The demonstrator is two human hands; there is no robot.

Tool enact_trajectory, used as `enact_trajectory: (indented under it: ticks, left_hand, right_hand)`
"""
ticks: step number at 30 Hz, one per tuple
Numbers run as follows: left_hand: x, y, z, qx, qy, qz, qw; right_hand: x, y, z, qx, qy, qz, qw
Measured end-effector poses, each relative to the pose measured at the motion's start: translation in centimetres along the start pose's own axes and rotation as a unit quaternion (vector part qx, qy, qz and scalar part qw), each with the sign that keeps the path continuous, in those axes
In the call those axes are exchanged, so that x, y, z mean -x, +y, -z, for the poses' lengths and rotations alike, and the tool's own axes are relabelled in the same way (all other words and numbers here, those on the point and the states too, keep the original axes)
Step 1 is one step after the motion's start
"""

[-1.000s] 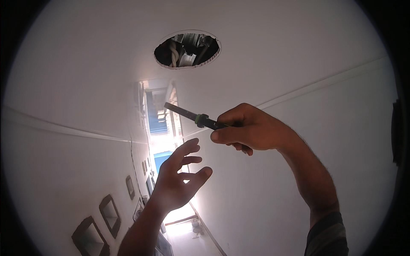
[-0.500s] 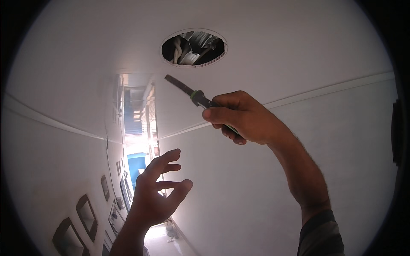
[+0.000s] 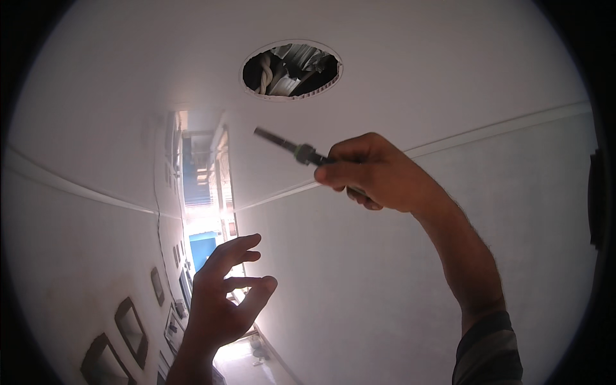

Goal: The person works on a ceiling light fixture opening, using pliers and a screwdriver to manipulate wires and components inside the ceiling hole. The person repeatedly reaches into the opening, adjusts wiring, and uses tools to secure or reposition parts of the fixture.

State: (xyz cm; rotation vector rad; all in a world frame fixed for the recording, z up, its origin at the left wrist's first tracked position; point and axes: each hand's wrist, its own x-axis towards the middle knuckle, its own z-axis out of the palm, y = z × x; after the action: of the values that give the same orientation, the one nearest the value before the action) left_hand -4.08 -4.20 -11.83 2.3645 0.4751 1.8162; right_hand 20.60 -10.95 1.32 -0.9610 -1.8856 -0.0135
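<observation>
My right hand [image 3: 378,173] is closed round the handle of a narrow-bladed hand tool [image 3: 280,141], with a dark straight blade and a green collar. The blade points up and left, below the oval-looking cutout [image 3: 340,70] in the white ceiling and apart from it. Inside the opening show a twisted pale cable [image 3: 266,74] and shiny metal pieces. Lower left, my left hand [image 3: 224,301] is raised, touching no surface. Its thumb and one finger meet in a pinch while other fingers stretch out; whether anything small is between them cannot be seen.
White ceiling panels [image 3: 417,58] meet the right wall [image 3: 398,276] along a pale trim strip [image 3: 500,131]. Recessed box openings [image 3: 131,330] line the left wall, with a thin cable [image 3: 158,231] running down it. A bright passage lies beyond my left hand.
My right hand and the tool have moved slightly right, the blade tip dropping further from the cutout. My left hand has shifted a little left and down, still pinched.
</observation>
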Motion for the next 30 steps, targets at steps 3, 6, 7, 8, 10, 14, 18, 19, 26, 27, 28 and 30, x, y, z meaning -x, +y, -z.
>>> enact_trajectory:
  ticks: [3,6,7,8,10,14,18,19,26,27,28,30]
  left_hand:
    - [0.1,0.0,0.0,0.004,-0.015,-0.007,1.000]
    - [-0.1,0.3,-0.1,-0.004,-0.007,-0.012,1.000]
    - [-0.2,0.3,-0.2,-0.011,-0.001,-0.011,1.000]
    - [-0.2,0.3,-0.2,-0.012,-0.002,-0.011,1.000]
    - [-0.4,0.4,-0.5,-0.010,-0.004,-0.015,1.000]
    - [-0.4,0.6,-0.8,-0.020,-0.010,-0.029,0.999]
    - [-0.3,0.5,-0.2,-0.029,-0.007,-0.031,0.999]
    - [-0.1,0.4,0.1,-0.034,-0.005,-0.028,0.999]
    - [0.6,0.9,0.7,-0.026,0.015,-0.010,1.000]
    - [0.5,0.8,1.0,-0.024,0.008,-0.012,1.000]
    - [0.5,0.8,0.9,-0.020,0.004,-0.016,1.000]
    - [0.6,0.7,0.9,-0.013,0.008,-0.016,1.000]
  right_hand:
    - [-0.5,1.4,1.3,-0.139,0.221,0.075,0.963]
    - [0.1,2.1,0.0,-0.057,0.115,0.022,0.991]
    - [0.2,2.1,-0.4,-0.033,0.089,0.016,0.995]
    - [0.4,2.0,-0.8,-0.008,0.062,0.009,0.998]
    - [0.6,1.6,-0.8,0.024,0.034,0.020,0.999]
    - [-1.6,0.5,1.8,-0.079,0.237,0.119,0.961]
    - [-0.8,1.2,-2.7,-0.053,0.154,0.157,0.974]
    - [-0.7,1.2,-3.1,-0.006,0.105,0.150,0.983]
    - [-1.7,0.5,1.8,-0.119,0.216,0.111,0.963]
    - [-1.7,0.6,0.3,-0.098,0.198,0.115,0.969]
    - [-1.3,0.9,-1.3,-0.074,0.179,0.120,0.974]
    - [-0.1,0.7,-2.5,-0.001,0.116,0.137,0.984]
